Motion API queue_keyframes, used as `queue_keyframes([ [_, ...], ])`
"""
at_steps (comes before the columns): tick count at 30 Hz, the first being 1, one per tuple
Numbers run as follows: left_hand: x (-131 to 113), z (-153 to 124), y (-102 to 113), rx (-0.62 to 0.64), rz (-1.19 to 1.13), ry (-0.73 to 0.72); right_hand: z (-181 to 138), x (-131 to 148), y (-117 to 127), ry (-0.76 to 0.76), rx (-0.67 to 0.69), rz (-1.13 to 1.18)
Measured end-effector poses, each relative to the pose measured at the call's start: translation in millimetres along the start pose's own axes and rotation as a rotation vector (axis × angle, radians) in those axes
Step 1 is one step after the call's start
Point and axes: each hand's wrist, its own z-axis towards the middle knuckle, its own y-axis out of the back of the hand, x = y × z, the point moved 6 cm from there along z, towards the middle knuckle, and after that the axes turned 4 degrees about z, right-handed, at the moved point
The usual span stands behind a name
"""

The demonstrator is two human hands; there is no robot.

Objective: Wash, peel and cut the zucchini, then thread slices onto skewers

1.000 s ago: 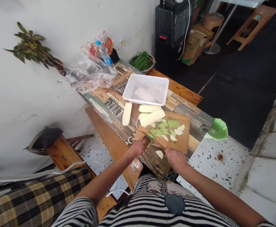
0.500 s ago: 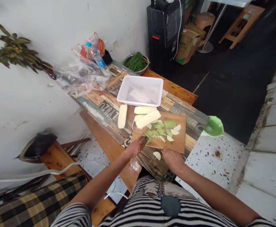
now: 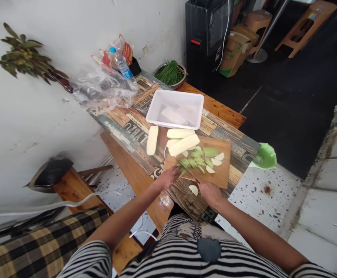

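Observation:
My right hand [image 3: 211, 192] is closed around the handle of a knife [image 3: 192, 176], its blade slanting up and left over the near edge of the wooden cutting board [image 3: 222, 179]. Curled at the board's left corner, my left hand [image 3: 170, 178] presses on green squash slices [image 3: 185, 165] beside the blade. More slices, half-moon pieces [image 3: 216, 161] and a green chunk [image 3: 210, 151] lie on the board. Long peeled squash halves [image 3: 183, 144] overlap its far left edge. Another peeled half [image 3: 152, 140] rests on the table. One half-moon piece [image 3: 193, 189] lies off the board near me.
A white plastic tub [image 3: 197, 112] stands beyond the board. Skewers [image 3: 146, 95], a plastic bag [image 3: 105, 90], a water bottle [image 3: 122, 65] and a bowl of green stalks [image 3: 182, 81] are farther back. A green container [image 3: 264, 156] is at the right table edge.
The view has shifted slightly, moving everything a little to the right. The knife blade is tilted differently, showing more clearly beside the slices. Both hands keep their places at the board.

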Motion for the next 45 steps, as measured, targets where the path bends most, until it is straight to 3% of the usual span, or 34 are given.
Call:
queue_keyframes([
  [12, -6, 2, 8, -0.015, 0.006, -0.018, -25, 10, 14, 0.023, -0.090, -0.081],
  [24, -4, 3, 6, -0.002, 0.011, 0.032, -3, 10, 2, 0.016, -0.025, -0.030],
  [32, -6, -1, 8, -0.008, 0.009, 0.019, -23, 18, 13, 0.024, -0.083, -0.074],
  [45, -10, -3, 15, -0.017, 0.012, 0.016, -30, 21, 20, 0.029, -0.044, -0.117],
])
